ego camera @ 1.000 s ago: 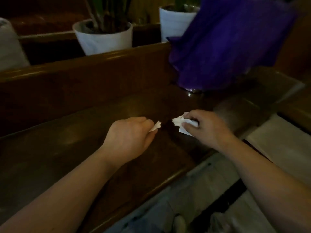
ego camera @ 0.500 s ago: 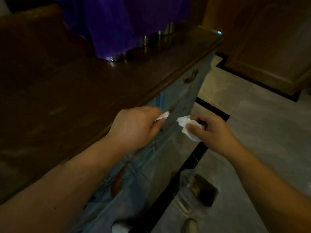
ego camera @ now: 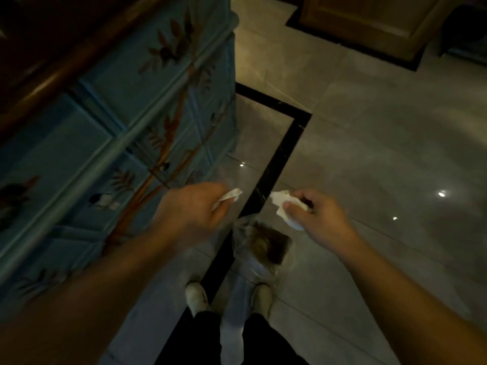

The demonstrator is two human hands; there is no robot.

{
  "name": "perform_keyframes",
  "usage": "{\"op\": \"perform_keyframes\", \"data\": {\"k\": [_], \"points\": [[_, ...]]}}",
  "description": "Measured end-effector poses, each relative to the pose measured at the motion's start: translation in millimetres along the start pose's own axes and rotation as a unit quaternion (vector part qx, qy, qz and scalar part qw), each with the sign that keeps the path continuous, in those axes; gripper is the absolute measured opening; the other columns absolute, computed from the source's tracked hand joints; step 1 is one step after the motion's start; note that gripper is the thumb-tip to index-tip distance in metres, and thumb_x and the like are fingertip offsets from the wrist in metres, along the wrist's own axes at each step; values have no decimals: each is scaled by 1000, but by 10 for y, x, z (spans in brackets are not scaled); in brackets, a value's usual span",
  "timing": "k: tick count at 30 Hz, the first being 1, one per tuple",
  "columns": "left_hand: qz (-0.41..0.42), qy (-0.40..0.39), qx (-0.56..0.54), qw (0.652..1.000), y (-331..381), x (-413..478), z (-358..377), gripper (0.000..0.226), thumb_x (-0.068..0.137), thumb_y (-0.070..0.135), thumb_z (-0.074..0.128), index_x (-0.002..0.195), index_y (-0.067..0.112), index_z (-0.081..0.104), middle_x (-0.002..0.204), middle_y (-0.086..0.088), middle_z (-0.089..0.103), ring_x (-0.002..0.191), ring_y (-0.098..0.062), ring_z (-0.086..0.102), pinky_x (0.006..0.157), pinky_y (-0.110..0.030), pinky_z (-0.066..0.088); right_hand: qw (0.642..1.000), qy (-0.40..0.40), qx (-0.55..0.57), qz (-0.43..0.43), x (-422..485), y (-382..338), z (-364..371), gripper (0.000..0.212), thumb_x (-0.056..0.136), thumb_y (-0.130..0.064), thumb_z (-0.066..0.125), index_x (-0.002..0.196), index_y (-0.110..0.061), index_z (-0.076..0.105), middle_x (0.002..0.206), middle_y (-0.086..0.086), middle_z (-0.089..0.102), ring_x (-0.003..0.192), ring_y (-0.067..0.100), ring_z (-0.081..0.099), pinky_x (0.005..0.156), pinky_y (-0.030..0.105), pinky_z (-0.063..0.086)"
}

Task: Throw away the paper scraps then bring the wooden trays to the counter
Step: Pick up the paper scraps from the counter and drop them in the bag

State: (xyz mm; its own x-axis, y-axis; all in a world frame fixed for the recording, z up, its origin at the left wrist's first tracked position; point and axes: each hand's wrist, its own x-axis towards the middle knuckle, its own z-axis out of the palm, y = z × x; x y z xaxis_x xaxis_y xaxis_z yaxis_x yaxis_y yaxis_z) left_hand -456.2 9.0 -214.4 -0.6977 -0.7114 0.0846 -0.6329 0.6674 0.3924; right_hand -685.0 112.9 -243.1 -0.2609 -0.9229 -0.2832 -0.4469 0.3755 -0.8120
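My left hand point(ego camera: 192, 209) is closed on a small white paper scrap point(ego camera: 231, 196) that sticks out past the fingers. My right hand point(ego camera: 320, 219) pinches a larger crumpled white paper scrap point(ego camera: 283, 206). Both hands hang over the tiled floor, a short gap between them. Below them, on the floor, stands a small bin lined with a clear plastic bag point(ego camera: 261, 246), with brownish contents inside. No wooden tray is in view.
A blue painted cabinet point(ego camera: 118, 122) with a dark wooden top fills the left side. Grey glossy floor tiles point(ego camera: 382, 154) with a black border strip spread to the right. My two shoes point(ego camera: 196, 296) stand just behind the bin. Wooden furniture lies at the top right.
The view has swung down and right, from the dark wooden top to the floor beside the cabinet. Both hands keep their scraps and now hang over the bagged bin.
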Motion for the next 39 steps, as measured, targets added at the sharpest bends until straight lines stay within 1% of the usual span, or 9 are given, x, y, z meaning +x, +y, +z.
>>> {"op": "perform_keyframes", "data": {"k": [5,12,15,19,24,27,31,35,39], "points": [[29,-50,-32,998,-213,371,873,39,89,46,41,82,16,65,77,-10,68,68,-34,64,59,-42,53,995,29,4,95,88,965,257,11,90,-30,62,88,-20,65,76,-3,60,68,13,57,58,26,41],[44,-115,-38,992,-547,795,2098,27,90,41,46,79,19,56,74,5,45,63,-23,49,58,-32,34,981,42,-10,187,570,2155,868,18,89,-28,63,101,-15,64,88,1,62,76,14,57,58,21,38],[39,-170,-38,984,-697,776,2634,20,93,34,50,80,20,54,76,5,41,66,-19,46,61,-30,28,970,36,12,238,753,2618,1236,8,87,-24,64,92,-18,60,89,4,62,79,18,58,55,18,35],[38,-238,-43,969,-943,728,3324,23,93,36,46,87,18,60,83,-4,56,72,-25,59,63,-38,47,961,22,16,276,971,3143,1701,8,86,-21,64,87,-20,56,94,6,62,85,21,59,60,21,37],[9,-258,-87,962,-1250,625,3964,19,91,21,57,102,8,64,100,-17,64,91,-35,61,79,-35,45,958,-5,4,288,1176,3662,2108,14,86,-16,66,96,-15,57,102,9,61,100,26,60,77,24,37],[1,-236,-109,966,-1292,591,4166,24,91,15,58,113,6,63,113,-19,64,103,-35,59,82,-29,34,956,-37,10,291,1244,3844,2203,43,83,-19,71,121,-7,54,116,7,57,109,21,56,85,26,41],[-9,-264,-87,961,-1305,538,4407,33,94,19,52,126,11,57,129,-14,59,114,-30,54,86,-24,32,956,-30,-7,291,1254,3972,2195,50,81,-21,73,125,-11,51,118,3,54,101,15,53,62,2,39],[-6,-312,-43,949,-1309,525,4639,31,97,29,45,122,16,57,127,-10,60,110,-28,57,86,-34,42,962,-11,-40,271,1183,4013,2115,53,78,-17,74,126,-12,52,129,11,54,116,26,56,83,22,38],[42,-315,-37,947,-1284,469,4805,28,94,22,52,117,8,59,117,-15,63,104,-34,60,77,-33,40,969,-6,-46,241,1187,3970,2016,48,80,-17,73,124,-12,53,117,3,56,104,16,57,79,13,37]]}}
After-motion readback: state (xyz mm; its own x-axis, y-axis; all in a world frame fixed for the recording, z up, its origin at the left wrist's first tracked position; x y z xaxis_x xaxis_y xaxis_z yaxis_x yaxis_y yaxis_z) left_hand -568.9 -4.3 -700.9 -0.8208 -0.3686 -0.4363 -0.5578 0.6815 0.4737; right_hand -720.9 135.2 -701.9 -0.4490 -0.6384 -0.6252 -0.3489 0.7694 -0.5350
